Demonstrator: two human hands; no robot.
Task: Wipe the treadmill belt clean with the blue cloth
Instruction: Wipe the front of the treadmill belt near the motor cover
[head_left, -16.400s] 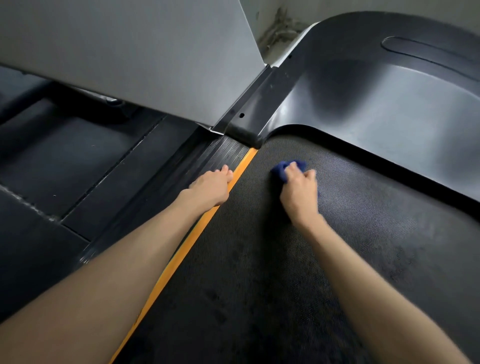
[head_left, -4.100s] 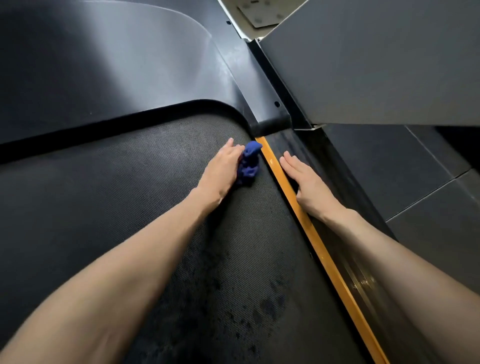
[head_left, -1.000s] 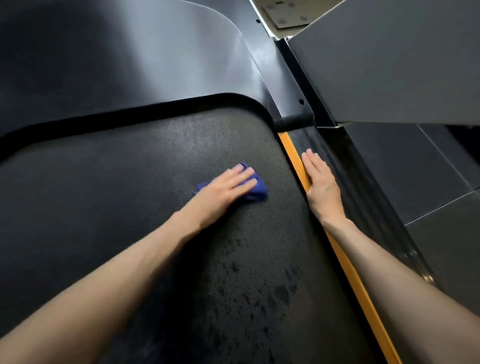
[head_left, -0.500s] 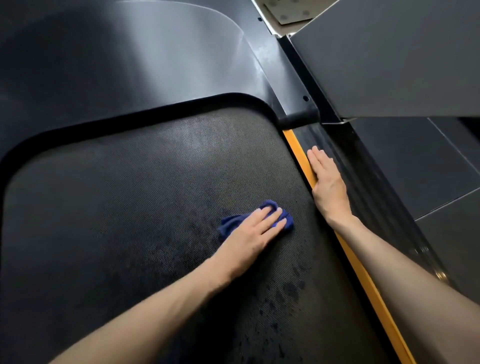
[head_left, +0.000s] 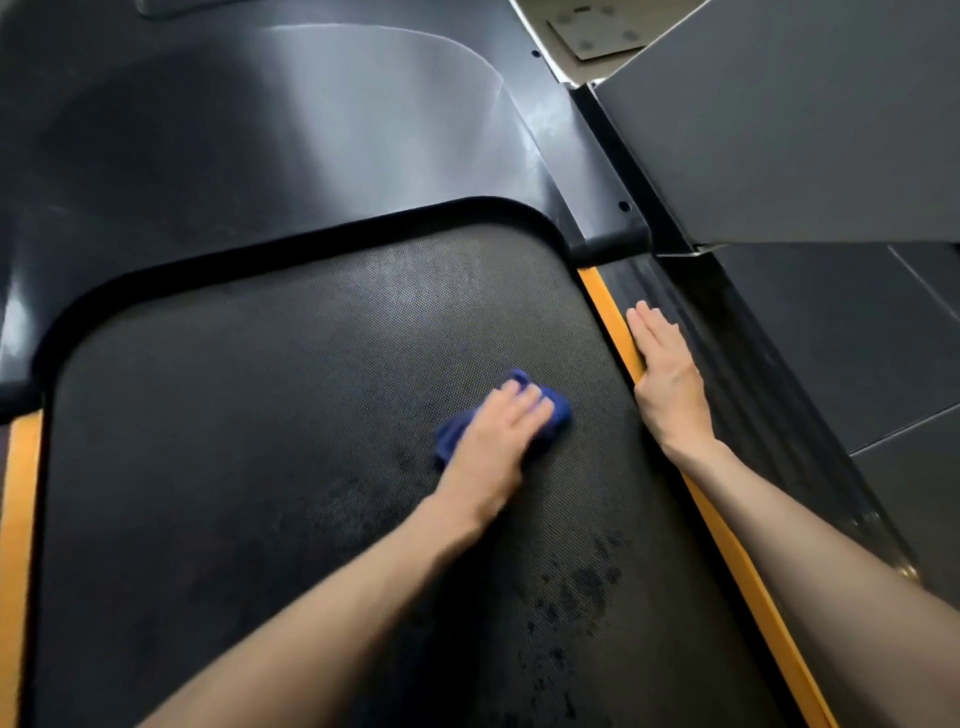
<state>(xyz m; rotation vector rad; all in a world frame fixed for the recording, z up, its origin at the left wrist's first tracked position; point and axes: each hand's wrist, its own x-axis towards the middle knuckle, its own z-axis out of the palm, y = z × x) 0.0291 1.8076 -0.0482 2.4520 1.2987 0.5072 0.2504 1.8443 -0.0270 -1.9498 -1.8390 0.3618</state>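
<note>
The black textured treadmill belt (head_left: 249, 426) fills the middle of the view. My left hand (head_left: 498, 441) presses the crumpled blue cloth (head_left: 558, 410) flat onto the belt, right of its centre; most of the cloth is hidden under my fingers. My right hand (head_left: 667, 379) lies flat, fingers together and holding nothing, on the ribbed black side rail (head_left: 748, 374) beside the orange strip (head_left: 613, 322). Dark wet speckles (head_left: 576, 592) mark the belt nearer to me.
The glossy black motor hood (head_left: 291, 140) curves around the belt's far end. A grey upright panel (head_left: 789, 119) rises at the right. Dark floor tiles (head_left: 862, 338) lie beyond the right rail. A second orange strip (head_left: 18, 519) runs along the left edge.
My left hand has slid the blue cloth down the belt toward me since a second ago, with little shift in the last half second. My right hand stays flat on the rail.
</note>
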